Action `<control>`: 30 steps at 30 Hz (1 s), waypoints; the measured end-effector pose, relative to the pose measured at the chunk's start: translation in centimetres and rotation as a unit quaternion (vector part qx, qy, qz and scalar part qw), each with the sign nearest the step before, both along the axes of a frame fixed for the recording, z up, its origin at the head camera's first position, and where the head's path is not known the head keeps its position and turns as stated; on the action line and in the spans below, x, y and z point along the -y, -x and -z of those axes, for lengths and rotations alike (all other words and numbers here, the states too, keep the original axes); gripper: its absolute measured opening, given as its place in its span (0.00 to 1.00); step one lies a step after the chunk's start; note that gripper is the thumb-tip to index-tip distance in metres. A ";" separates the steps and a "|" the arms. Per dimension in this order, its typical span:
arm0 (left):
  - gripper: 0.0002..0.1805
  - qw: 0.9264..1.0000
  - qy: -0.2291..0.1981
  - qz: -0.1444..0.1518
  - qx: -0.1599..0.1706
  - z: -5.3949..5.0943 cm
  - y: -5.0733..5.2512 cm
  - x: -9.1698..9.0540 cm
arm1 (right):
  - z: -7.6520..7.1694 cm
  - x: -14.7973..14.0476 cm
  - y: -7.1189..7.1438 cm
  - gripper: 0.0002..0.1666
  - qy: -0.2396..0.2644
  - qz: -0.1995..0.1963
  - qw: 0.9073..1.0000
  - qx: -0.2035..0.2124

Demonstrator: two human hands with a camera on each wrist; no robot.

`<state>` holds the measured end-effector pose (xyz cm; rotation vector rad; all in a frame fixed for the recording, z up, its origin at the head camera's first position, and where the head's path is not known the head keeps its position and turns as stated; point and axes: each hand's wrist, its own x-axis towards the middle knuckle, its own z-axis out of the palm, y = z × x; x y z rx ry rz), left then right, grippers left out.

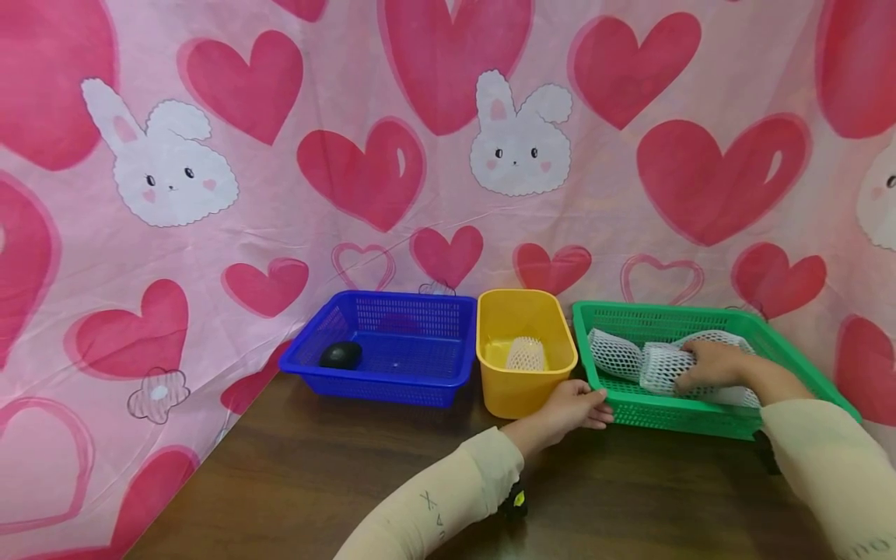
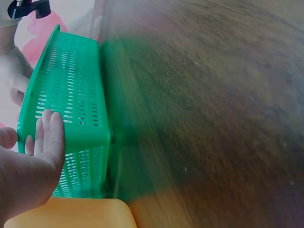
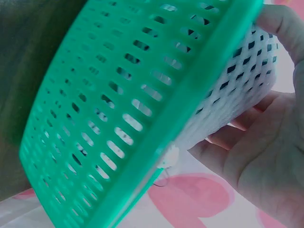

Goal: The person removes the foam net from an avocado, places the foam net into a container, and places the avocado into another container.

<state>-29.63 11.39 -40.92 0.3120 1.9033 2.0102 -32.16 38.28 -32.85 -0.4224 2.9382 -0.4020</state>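
Foam nets (image 1: 614, 356) in green basket (image 1: 672, 413)

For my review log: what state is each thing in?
Blue basket, upright, holding the black object
Black object, lying in blue basket
Yellow bin, upright, holding one net-covered item
Green basket, upright, holding several netted items
Left hand, touching green basket's corner
Right hand, holding a netted item

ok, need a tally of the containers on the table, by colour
Blue basket: 1
Yellow bin: 1
Green basket: 1
Total: 3
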 end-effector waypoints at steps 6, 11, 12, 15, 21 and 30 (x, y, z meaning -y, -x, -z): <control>0.09 1.000 0.013 0.012 -0.009 -0.1 -0.1 0.6 | -1.0 0.2 -0.3 0.46 0.010 0.010 1.000 -0.024; 0.10 0.999 0.040 0.027 -0.021 -0.1 -0.2 1.2 | -1.7 0.6 -0.6 0.48 0.006 0.013 0.999 -0.040; 0.10 0.998 0.043 0.030 -0.023 -0.1 -0.2 1.3 | -1.9 0.8 -0.7 0.49 0.006 0.012 0.999 -0.043; 0.09 0.997 0.054 0.036 -0.032 -0.1 -0.5 1.6 | -2.3 1.3 -1.0 0.52 0.006 0.009 0.999 -0.051; 0.06 0.994 0.077 0.059 -0.052 -0.4 -1.0 2.6 | -3.2 2.3 -1.8 0.54 0.007 0.008 0.997 -0.070; 0.06 0.981 0.119 0.116 -0.100 -0.6 -1.0 5.2 | -4.3 4.5 -3.9 0.52 0.031 -0.008 0.995 -0.091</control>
